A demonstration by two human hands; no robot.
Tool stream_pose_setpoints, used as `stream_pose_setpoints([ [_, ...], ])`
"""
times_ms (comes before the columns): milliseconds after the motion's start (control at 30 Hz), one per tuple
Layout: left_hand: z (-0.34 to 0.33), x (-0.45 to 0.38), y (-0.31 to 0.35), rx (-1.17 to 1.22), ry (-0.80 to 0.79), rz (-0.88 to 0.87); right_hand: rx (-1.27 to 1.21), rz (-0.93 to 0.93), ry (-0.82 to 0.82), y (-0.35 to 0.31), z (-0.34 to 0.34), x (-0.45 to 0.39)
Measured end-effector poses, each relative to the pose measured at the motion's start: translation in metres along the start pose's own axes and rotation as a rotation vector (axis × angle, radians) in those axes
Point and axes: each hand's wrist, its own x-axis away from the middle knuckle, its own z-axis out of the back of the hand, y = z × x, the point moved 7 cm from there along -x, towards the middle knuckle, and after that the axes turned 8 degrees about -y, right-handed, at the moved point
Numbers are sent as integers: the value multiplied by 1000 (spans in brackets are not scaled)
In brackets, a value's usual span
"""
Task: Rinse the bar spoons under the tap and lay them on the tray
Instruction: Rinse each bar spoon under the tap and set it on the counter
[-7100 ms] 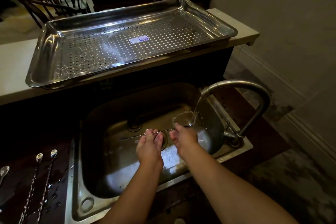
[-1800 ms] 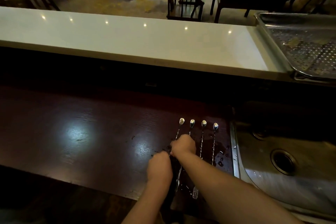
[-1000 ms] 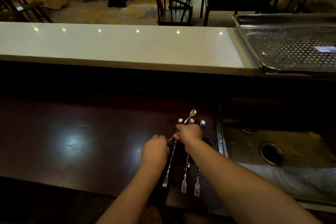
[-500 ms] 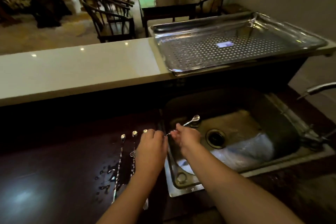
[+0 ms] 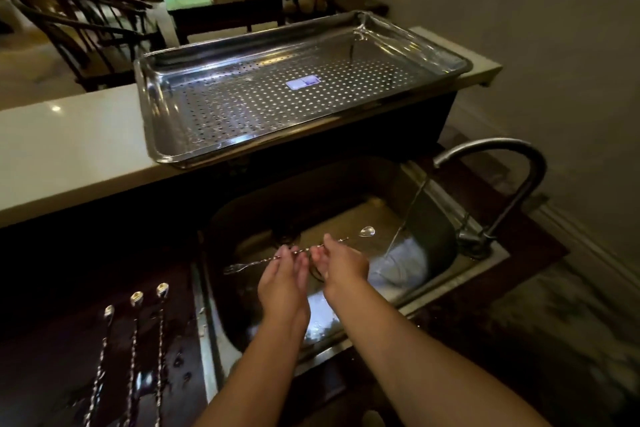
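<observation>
Both my hands hold one twisted-stem bar spoon (image 5: 366, 231) level over the steel sink (image 5: 440, 218). My left hand (image 5: 284, 279) pinches the stem near its fork end, which sticks out to the left. My right hand (image 5: 341, 262) grips the stem further right, with the bowl pointing at the thin water stream (image 5: 405, 215) falling from the curved tap (image 5: 519, 163). The bowl sits just left of the stream. Three more bar spoons (image 5: 133, 340) lie side by side on the dark wet counter at the lower left. The perforated steel tray (image 5: 162, 135) rests on the white ledge behind the sink and holds no spoons.
The white ledge (image 5: 69, 146) runs left from the tray. Dark wooden chairs (image 5: 86, 17) and a table stand beyond it. A wall rises close on the right, past the tap base (image 5: 474, 239). Water drops dot the dark counter (image 5: 173, 367).
One spoon was lifted from the row on the counter and carried right over the sink. Now both hands hold it level with its bowl near the stream; three spoons stay on the counter.
</observation>
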Motion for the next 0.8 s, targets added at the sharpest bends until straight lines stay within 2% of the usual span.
stream_pose_setpoints([
  [433, -51, -13, -75, 28, 47, -23, -31, -30, -12, -60, 55, -32],
  [800, -53, -17, -82, -6, 123, -75, 66, -88, -73, -64, 59, -48],
])
